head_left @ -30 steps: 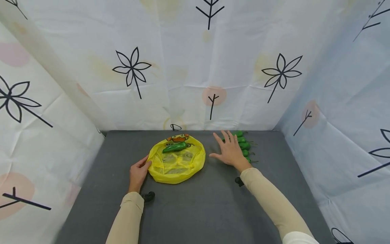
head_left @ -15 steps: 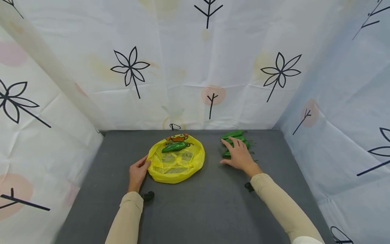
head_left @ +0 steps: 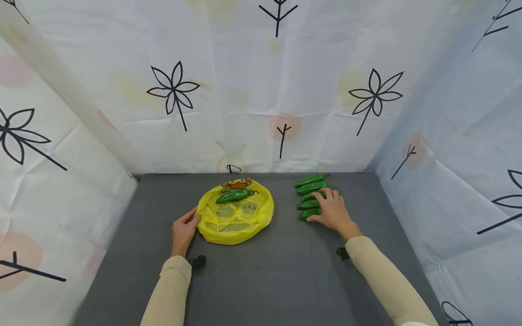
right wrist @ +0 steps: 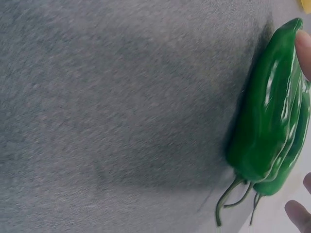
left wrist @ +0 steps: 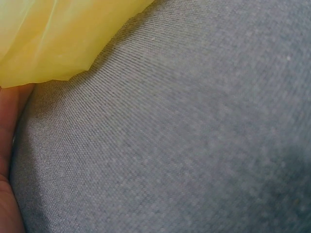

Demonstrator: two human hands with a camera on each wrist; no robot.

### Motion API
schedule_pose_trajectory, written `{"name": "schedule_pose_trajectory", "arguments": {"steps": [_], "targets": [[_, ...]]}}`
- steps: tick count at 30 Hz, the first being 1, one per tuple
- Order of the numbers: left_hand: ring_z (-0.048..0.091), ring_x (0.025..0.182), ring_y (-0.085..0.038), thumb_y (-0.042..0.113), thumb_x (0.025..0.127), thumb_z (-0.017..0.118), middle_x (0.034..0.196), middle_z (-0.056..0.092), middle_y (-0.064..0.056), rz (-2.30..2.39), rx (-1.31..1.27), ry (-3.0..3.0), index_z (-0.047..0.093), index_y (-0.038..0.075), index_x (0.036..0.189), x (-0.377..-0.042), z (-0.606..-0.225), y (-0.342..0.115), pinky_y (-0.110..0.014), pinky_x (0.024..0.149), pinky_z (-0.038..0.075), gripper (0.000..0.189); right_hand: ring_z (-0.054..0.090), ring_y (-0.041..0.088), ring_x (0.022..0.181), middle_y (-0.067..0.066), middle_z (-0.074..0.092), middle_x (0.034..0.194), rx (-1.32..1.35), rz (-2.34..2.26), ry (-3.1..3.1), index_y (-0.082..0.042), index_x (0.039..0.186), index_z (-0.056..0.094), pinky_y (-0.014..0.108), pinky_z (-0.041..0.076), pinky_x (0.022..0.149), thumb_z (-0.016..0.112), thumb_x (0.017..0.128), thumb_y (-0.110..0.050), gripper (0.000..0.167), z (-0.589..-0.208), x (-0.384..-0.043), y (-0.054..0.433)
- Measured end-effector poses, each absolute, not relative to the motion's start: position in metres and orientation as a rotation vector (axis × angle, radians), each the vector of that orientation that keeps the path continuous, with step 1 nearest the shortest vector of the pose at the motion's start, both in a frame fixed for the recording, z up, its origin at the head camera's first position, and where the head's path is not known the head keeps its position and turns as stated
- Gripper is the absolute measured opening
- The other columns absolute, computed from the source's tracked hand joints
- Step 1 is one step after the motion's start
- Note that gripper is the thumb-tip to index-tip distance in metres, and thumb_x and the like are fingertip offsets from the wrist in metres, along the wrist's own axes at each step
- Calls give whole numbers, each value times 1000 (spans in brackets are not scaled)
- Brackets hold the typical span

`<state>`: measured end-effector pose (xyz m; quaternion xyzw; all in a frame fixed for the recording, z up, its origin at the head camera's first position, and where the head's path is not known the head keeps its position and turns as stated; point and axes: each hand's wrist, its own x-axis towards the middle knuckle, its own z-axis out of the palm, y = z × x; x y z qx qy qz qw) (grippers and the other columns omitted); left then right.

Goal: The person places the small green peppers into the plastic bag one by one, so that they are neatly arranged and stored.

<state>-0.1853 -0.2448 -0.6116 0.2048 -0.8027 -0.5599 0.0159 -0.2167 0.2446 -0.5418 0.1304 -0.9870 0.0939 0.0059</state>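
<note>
My left hand (head_left: 184, 231) pinches the left rim of a yellow plastic bag (head_left: 222, 239), which lies with its mouth spread in a ring. One green chili pepper (head_left: 232, 196) lies in the bag near the far rim. To the right, several glossy green chili peppers (head_left: 311, 186) lie in a stacked row, stems pointing right. Over the nearer ones my right hand (head_left: 336, 213) reaches with bent, spread fingers, hiding their stem ends. In the right wrist view the thumb (right wrist: 303, 53) is right at the tip of the nearest pepper (right wrist: 260, 116), while other fingertips stand apart from the peppers.
A dark grey cloth-covered table (head_left: 253, 285) carries everything. White curtains (head_left: 228, 104) with leaf and twig prints wall it in at the back and both sides. Both wrists wear a small black camera (head_left: 198, 261).
My right hand has moved right and toward me, from the gap beside the bag onto the nearer peppers, uncovering the far ones. My left hand keeps its hold on the bag's rim.
</note>
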Motion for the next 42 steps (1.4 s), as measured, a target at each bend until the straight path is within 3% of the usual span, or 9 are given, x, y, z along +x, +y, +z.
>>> {"name": "schedule_pose_trajectory", "arguments": {"steps": [14,30,42], "targets": [[58,132,-24,48,96,68,145,62,-8,-1711,630,-2497,62,27,142,-185,-615,-245,-6,82,44,51,43,45,117,21,46,132,400,492,-3126,-18,136,60,63,37,98,90,76,-39,70,-546,-208,262],[60,131,-26,43,96,69,142,65,-9,-1701,627,-2482,64,26,140,-187,-618,-244,1,73,40,47,47,39,107,18,52,120,521,456,-3116,-15,124,63,54,43,86,84,84,-19,46,-554,-208,265],[59,132,-25,43,97,68,144,64,-8,-1716,617,-2483,64,27,141,-186,-617,-245,1,74,41,47,46,33,98,13,58,118,551,430,-3163,-15,123,63,49,43,83,82,87,-20,41,-556,-207,262]]}}
